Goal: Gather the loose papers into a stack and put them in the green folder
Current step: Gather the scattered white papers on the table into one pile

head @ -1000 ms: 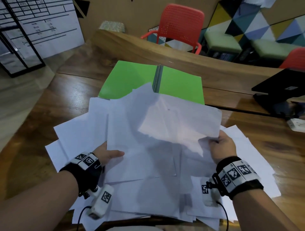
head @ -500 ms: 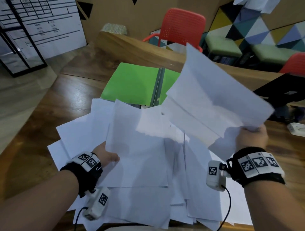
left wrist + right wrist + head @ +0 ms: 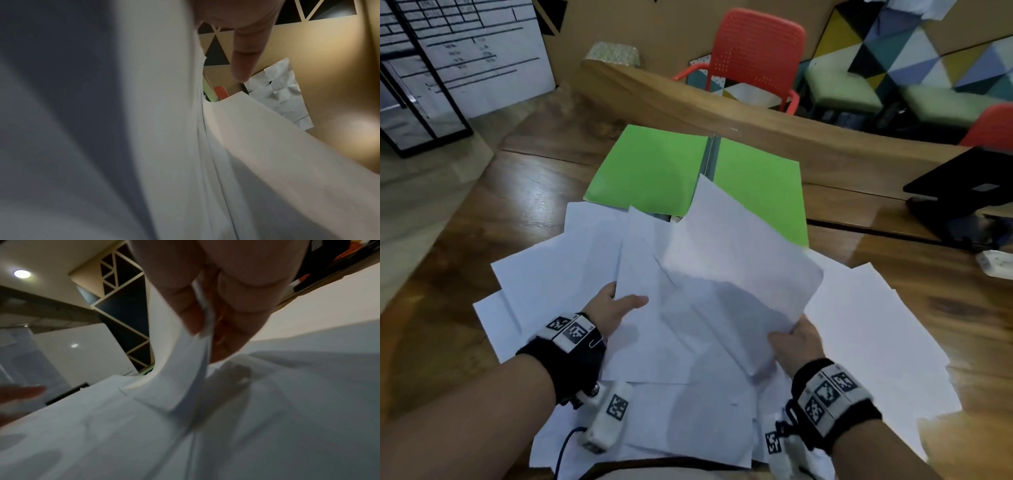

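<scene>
An open green folder (image 3: 654, 171) lies flat at the far side of the wooden table (image 3: 465, 240). Several loose white papers (image 3: 551, 274) sprawl in front of it. My left hand (image 3: 613, 308) grips the left edge of a small bundle of sheets (image 3: 688, 308), thumb on top. My right hand (image 3: 796, 342) pinches the near corner of a few sheets (image 3: 739, 260) that lean onto that bundle. The right wrist view shows thumb and fingers (image 3: 185, 309) clamped on those sheets (image 3: 185, 369). In the left wrist view my thumb (image 3: 244, 61) shows above the paper edges (image 3: 203, 146).
More sheets (image 3: 876, 325) spread to the right and toward the near table edge. A black laptop (image 3: 962, 185) sits at the far right, with a white device (image 3: 993, 260) near it. A raised wooden ledge (image 3: 722, 109) runs behind the folder, red chairs (image 3: 753, 54) beyond.
My right hand had lifted its sheets up to the right half a second ago. It has now brought them back down and left onto the bundle in my left hand.
</scene>
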Available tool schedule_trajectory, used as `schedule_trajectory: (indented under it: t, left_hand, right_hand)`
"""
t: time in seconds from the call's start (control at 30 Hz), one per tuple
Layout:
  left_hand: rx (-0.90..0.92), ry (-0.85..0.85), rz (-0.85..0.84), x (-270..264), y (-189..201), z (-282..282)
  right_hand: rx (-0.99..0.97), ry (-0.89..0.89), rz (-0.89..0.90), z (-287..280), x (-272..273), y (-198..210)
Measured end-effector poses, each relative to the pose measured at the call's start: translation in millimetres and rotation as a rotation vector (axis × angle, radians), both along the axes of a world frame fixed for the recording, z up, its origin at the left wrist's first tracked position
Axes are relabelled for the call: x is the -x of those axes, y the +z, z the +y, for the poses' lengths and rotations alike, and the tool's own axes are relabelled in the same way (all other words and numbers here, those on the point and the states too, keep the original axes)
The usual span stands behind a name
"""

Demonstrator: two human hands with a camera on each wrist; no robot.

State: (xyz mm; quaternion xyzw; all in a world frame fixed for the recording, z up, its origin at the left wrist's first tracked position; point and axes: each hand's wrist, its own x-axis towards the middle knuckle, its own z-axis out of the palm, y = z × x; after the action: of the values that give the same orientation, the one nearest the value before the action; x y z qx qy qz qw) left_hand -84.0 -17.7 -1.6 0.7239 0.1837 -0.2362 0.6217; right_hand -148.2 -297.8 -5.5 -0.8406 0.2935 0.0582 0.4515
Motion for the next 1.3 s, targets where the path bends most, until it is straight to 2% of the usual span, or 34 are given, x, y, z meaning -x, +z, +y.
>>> schedule_trajectory:
  t: [0.07,0.13,0.2,0.27,0.33,0.4,0.43,0.5,0.57,0.6,0.67,0.7,0.77,0.87,0.97,1.13,1.23,1.3]
  left_hand:
    - [-0.060,0.002,-0.022,1,-1,-2]
    - [-0.134,0.005,-0.025,0,-6,-1]
    - [-0.211,-0.027,-0.029,0,-9,0]
    - [-0.275,-0.054,-0.019,0,-8,-1]
    - [-0.289,-0.044,-0.006,0,-8,-1]
    - [-0.245,0.016,-0.011,-1,-8,0]
    - [-0.253,0.026,-0.016,1,-7,-2]
    - [-0.253,0.013,-0.023,1,-11,-2]
    - [-0.214,0.017,-0.025,2,-11,-6]
    - [-0.220,0.009,-0.028,1,-12,-6]
    - [-0.251,-0.019,-0.040,0,-8,-7]
    - [-0.254,-0.028,-0.040,0,-6,-7]
    - [-0.246,-0.032,-0.050,0,-3,-7]
    - [-0.213,-0.037,-0.058,1,-7,-7]
    - [-0.175,-0.020,-0.040,2,-8,-8]
    - [-0.209,-0.001,-0.041,4,-10,-8]
    - [-0.282,-0.023,-0.057,5,-10,-7]
    - [-0.299,-0.021,-0.047,7,-9,-7]
  right_hand:
    - [-0.079,0.145,0.163,0,2,2]
    - [-0.147,0.120,0.220,-7,1,7]
    - [-0.250,-0.066,0.098,-16,-6,8]
    - [-0.253,-0.233,-0.043,-25,-17,8]
    - [-0.192,-0.250,-0.065,-23,-21,18]
    - [-0.041,-0.113,0.030,-13,-21,19]
    - [0.000,0.017,0.120,-6,-19,17]
    - [-0.099,0.268,0.334,5,-14,8]
    - [-0.248,0.332,0.433,0,-10,12]
    - [-0.224,0.275,0.390,-13,-12,16]
    - [0.008,0.025,0.242,-54,-16,22]
    - [0.168,-0.109,0.248,-76,-17,22]
    - [0.373,-0.275,0.417,-104,-11,26]
    - [0.318,-0.317,0.534,-113,2,25]
    - [0.209,-0.316,0.453,-107,3,15]
    - [0.138,-0.102,0.418,-96,0,9]
    - [0.198,-0.119,0.362,-95,-3,7]
    - [0.121,-0.200,0.333,-93,-3,6]
